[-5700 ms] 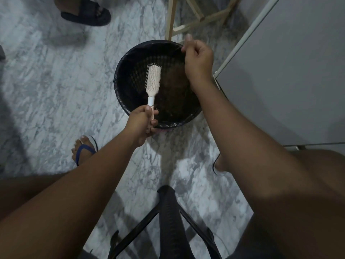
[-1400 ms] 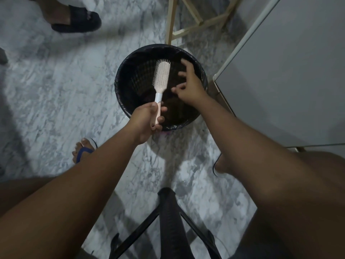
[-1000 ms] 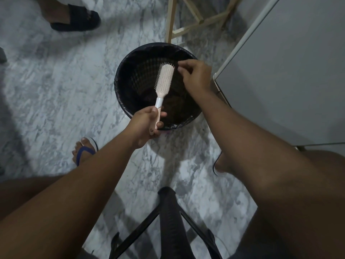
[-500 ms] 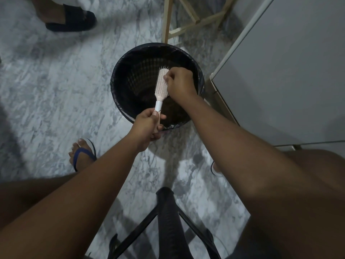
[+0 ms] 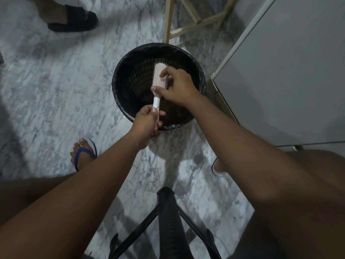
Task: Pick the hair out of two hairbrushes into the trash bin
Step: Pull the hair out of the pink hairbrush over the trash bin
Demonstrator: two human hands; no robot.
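Observation:
A pale pink and white hairbrush (image 5: 158,75) is held over a round black trash bin (image 5: 121,71) lined with a dark bag. My left hand (image 5: 147,122) grips the brush handle at the bin's near rim. My right hand (image 5: 177,86) lies on the bristle face, thumb near the neck and fingers curled over the bristles. Whether hair is pinched under the fingers cannot be seen. Only one brush shows.
A grey cabinet (image 5: 280,71) stands right of the bin, and wooden stool legs (image 5: 169,19) behind it. A black chair frame (image 5: 168,221) sits between my legs. My sandalled foot (image 5: 84,154) and another person's black sandal (image 5: 72,19) rest on the marble floor.
My right hand dropped from the bin's far rim onto the brush head and slid down the bristles toward the neck. The brush stayed over the bin in my left hand.

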